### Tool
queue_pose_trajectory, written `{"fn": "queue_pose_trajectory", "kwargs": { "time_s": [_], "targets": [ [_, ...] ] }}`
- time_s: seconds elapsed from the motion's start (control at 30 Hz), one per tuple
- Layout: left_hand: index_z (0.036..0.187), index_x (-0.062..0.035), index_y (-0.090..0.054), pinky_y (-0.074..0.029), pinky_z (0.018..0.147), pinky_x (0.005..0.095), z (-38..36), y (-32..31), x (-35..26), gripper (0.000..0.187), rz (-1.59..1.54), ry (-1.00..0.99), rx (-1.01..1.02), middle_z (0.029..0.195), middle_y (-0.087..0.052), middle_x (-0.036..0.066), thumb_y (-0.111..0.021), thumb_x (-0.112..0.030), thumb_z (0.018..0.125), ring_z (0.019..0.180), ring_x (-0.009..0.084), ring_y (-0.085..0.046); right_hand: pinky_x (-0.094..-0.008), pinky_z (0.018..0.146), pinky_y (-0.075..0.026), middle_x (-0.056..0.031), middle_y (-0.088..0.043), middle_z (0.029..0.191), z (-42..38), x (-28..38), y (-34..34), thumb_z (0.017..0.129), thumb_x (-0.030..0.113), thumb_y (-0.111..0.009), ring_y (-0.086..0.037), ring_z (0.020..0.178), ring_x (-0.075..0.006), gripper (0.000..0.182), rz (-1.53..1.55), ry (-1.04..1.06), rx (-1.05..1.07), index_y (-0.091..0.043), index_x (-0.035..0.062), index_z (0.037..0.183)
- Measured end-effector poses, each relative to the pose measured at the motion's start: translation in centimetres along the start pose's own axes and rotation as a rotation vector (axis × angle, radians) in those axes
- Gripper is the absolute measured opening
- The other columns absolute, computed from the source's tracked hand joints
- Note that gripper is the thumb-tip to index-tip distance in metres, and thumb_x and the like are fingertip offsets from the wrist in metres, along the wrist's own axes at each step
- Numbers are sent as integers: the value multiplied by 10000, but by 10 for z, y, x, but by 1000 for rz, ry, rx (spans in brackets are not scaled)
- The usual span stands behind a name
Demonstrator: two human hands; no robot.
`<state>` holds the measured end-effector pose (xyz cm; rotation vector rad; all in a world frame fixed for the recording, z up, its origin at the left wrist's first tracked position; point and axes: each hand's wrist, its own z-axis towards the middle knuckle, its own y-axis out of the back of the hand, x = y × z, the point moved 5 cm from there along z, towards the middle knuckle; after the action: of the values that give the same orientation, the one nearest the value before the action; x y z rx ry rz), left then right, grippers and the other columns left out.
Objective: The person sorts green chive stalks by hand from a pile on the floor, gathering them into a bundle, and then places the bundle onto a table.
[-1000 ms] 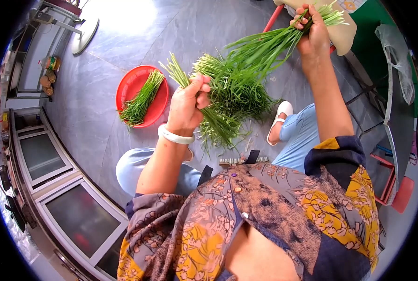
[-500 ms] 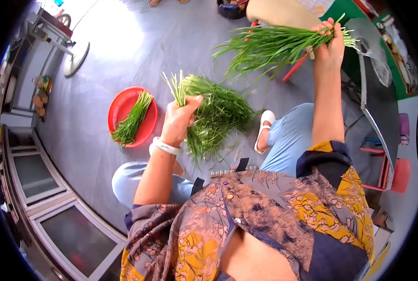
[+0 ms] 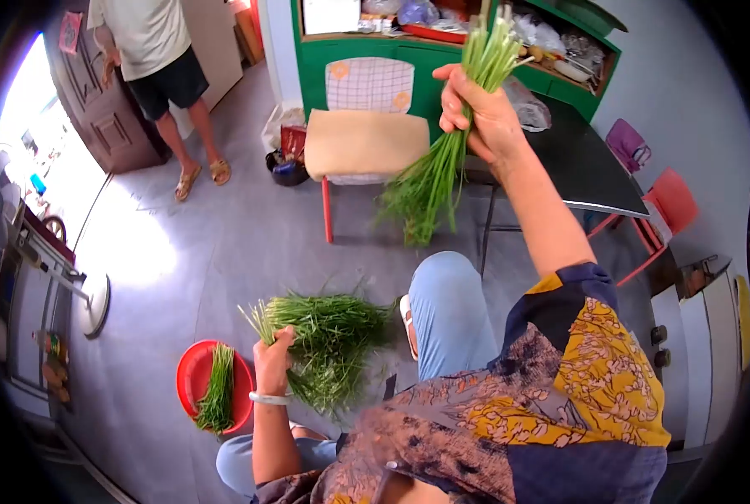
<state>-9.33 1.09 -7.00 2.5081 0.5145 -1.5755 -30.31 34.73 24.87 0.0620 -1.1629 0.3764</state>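
Grip first: my right hand [image 3: 476,113] is fisted tight round a chive bunch [image 3: 442,160], upper centre of frame, cut ends up, leaves hanging so loose bits can drop free. Left hand [image 3: 272,363], lower left, pinches a smaller tuft [image 3: 261,323] by its stem ends, w/ the main pile [image 3: 333,336] on the floor just beside it. Red plate [image 3: 192,378] at far lower left holds a few sorted stalks [image 3: 217,395], kept apart from the pile. Another person's legs [image 3: 186,143] upper left, well apart.

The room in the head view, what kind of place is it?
Probably a home kitchen or a small eatery's back room: a green cupboard crowded with kitchenware, a dark table with plastic chairs, and greens piled on the tiled floor beside a red plate.
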Motion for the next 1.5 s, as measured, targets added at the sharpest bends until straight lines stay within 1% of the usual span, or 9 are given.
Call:
{"fn": "queue_pose_trajectory", "kwargs": {
  "time_s": [0.13,0.2,0.27,0.33,0.47,0.63,0.93,1.27,1.5],
  "targets": [
    [795,-29,-650,-253,393,222,7,-10,8,211,12,11,26,655,-565,-9,-668,-223,875,444,38,-363,-254,533,-423,17,-535,709,-6,47,11,858,179,-692,-482,542,-72,244,-680,-115,131,-591,2,992],
    [811,-30,-646,-257,391,224,10,-13,11,205,23,42,47,685,-604,10,-651,-221,889,439,39,-358,-310,608,-454,-42,-539,705,-6,69,15,851,210,-698,-559,657,-157,266,-1180,294,385,-579,10,980],
    [852,-39,-647,-273,398,221,10,-19,14,187,30,20,71,721,-632,17,-621,-214,911,446,35,-356,-414,699,-474,-182,-603,822,-11,87,18,832,155,-644,-608,809,-342,214,-1680,194,462,-536,29,967],
    [859,-45,-646,-274,403,216,7,-23,15,180,25,23,115,724,-631,14,-611,-212,918,450,35,-360,-453,699,-483,-186,-623,833,-8,80,50,797,95,-617,-606,843,-384,198,-2080,155,520,-551,45,977],
    [834,-57,-638,-252,390,214,12,-27,28,175,20,41,168,722,-622,5,-598,-201,924,426,39,-348,-454,643,-494,-130,-667,808,14,64,141,776,115,-619,-652,795,-326,162,-2534,63,866,-622,45,922],
    [831,-58,-641,-257,398,211,12,-35,27,172,20,63,161,697,-613,1,-600,-198,922,436,41,-357,-384,670,-446,-56,-696,831,13,33,202,759,177,-655,-668,802,-225,112,-2893,-372,1264,-701,114,839],
    [846,-53,-655,-252,406,212,6,-31,27,209,66,57,155,579,-478,-53,-594,-233,932,441,38,-336,-383,713,-464,-56,-717,835,-23,-45,261,744,201,-664,-684,789,-213,118,-2749,-412,1459,-733,133,811],
    [896,-47,-644,-283,407,213,7,-30,33,179,12,48,177,769,-658,23,-589,-213,934,442,42,-375,-386,694,-467,-45,-716,832,-29,-30,263,754,200,-636,-676,787,-223,137,-2766,-421,1493,-743,139,812],
    [853,-48,-641,-269,408,213,-7,-31,16,180,-22,15,137,716,-626,6,-586,-200,933,441,39,-358,-447,720,-519,-144,-674,892,-10,17,217,739,91,-631,-654,885,-346,197,-2412,-617,1048,-655,103,934]
  ]
}}
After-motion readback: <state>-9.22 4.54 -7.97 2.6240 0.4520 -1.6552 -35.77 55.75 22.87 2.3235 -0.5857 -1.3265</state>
